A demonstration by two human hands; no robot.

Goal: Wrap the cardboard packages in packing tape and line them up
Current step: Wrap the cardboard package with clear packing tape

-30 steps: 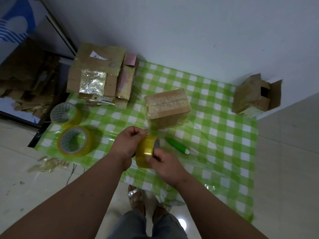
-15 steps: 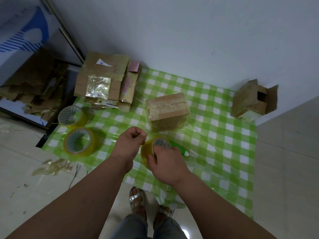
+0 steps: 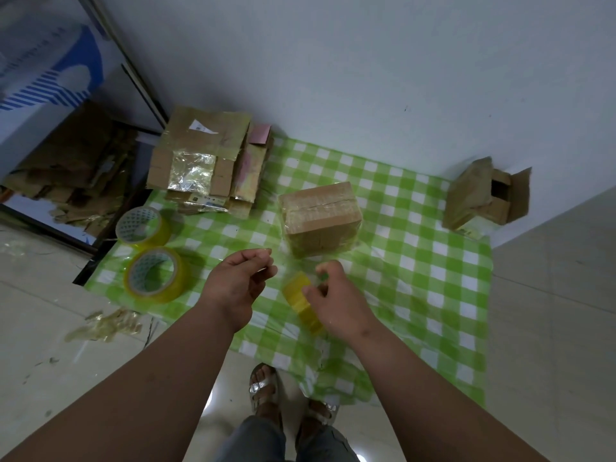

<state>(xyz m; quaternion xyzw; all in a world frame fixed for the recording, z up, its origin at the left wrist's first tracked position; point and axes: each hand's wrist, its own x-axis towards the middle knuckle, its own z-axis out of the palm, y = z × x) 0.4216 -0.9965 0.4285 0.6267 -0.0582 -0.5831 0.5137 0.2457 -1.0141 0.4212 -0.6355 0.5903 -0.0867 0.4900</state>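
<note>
1. My green-and-white checked plastic tablecloth covers the table.
2. The brown cardboard package wears glossy clear tape.
3. The yellow tape roll in my right hand looks translucent.
4. Two more yellow tape rolls have white cores printed with small green triangles.
5. The flattened brown cardboard stack carries a pink patch and shiny film.
6. My sandals are silver.

light: dim, flat | glare: floor by my feet | blur: my right hand and tape | edges: wide-angle bend
</note>
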